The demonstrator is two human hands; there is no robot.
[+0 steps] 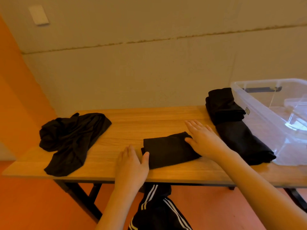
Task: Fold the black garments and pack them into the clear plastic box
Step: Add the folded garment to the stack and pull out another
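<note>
A single wide-angle view is given, taken from the person's head and aimed forward and down. The wooden table is seen from close above its near edge, tilted so that it runs from lower left to right of the frame. The wall fills the upper half, and the floor is seen along the bottom.

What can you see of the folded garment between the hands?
The folded black garment is a compact, flat rectangle of matte, soft-looking fabric, layered edges showing at its left end. It lies slightly skewed near the front edge of the wooden table. The left hand touches its left edge with the thumb; the right hand rests open on its right end.
</note>
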